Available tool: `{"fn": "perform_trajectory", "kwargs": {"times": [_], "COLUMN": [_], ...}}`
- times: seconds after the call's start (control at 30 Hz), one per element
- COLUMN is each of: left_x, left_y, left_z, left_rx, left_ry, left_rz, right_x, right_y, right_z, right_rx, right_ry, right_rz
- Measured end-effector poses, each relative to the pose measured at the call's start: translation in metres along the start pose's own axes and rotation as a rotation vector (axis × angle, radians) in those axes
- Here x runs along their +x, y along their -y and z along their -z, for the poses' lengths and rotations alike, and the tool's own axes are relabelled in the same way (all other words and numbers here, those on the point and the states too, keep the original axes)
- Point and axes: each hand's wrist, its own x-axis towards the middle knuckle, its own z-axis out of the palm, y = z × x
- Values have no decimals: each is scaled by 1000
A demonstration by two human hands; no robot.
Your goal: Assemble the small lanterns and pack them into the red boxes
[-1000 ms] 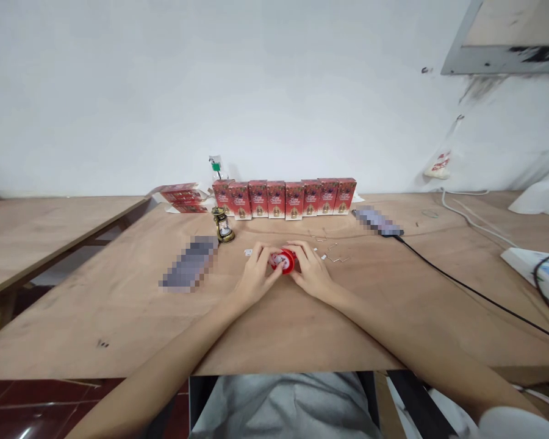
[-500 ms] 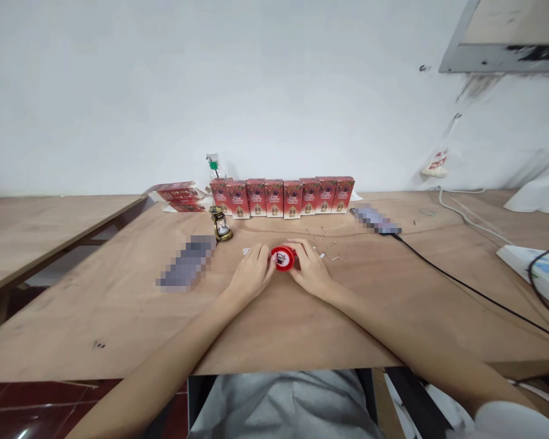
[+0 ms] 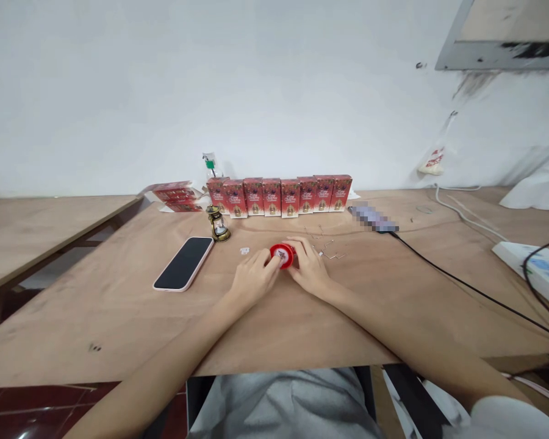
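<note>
A red round piece (image 3: 273, 250) with a white inner face faces up toward me at the middle of the table. Small dark or metallic parts show at its centre, too small to make out. My right hand (image 3: 310, 267) curls around its right side and grips it. From the left, my left hand (image 3: 255, 275) has its fingers bent against the piece, the thumb reaching over the white centre. A small white part (image 3: 244, 250) lies just beyond my left hand. Several thin bent metal wires (image 3: 333, 255) lie beyond my right hand.
Several red printed boxes (image 3: 271, 198) stand in a row by the wall. A small bronze-coloured lantern (image 3: 218, 225) is at their left, near a phone (image 3: 184, 263). Another phone (image 3: 373, 219) with a black cable (image 3: 457, 289) lies right. A white power strip (image 3: 531, 268) sits at far right.
My left hand has shifted slightly down, and its thumb has moved from the red piece's left rim onto its centre. The small white part shows more fully. My right hand keeps its grip.
</note>
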Motion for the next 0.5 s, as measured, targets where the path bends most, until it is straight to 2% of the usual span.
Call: {"fn": "perform_trajectory", "kwargs": {"times": [0.17,0.33,0.5], "left_x": [0,-1,-1], "left_y": [-5,-6,-8], "left_z": [2,3,2], "left_rx": [-5,-58,-19], "left_ry": [-44,19,-13], "left_rz": [-85,-43,-18], "right_x": [0,-1,-2], "right_y": [0,2,3], "right_z": [1,1,1], "right_rx": [16,-18,-48], "right_ry": [-30,-48,-89], "right_rz": [26,68,158]}}
